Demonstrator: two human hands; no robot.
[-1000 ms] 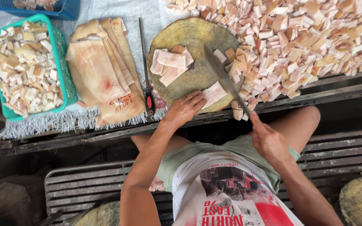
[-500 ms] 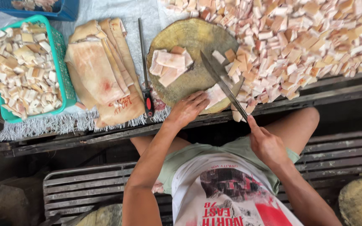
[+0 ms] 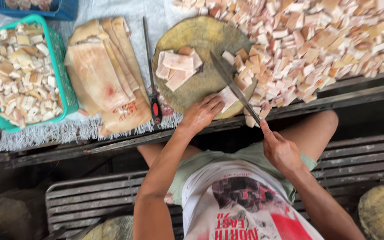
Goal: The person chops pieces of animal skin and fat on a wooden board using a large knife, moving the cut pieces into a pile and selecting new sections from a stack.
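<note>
There, the left hand (image 3: 203, 113) pinned a slab (image 3: 226, 97) on the chopping block (image 3: 201, 38), steadying it, while the right hand (image 3: 281, 151) kept its grip closed around the knife (image 3: 232, 84).

We wear a white T-shirt (image 3: 245, 209) with a red and black print, pale green shorts (image 3: 210, 162), and our arms are bare.

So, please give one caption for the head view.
Left hand steadies a pale slab on the round block; right hand holds the knife.
</note>
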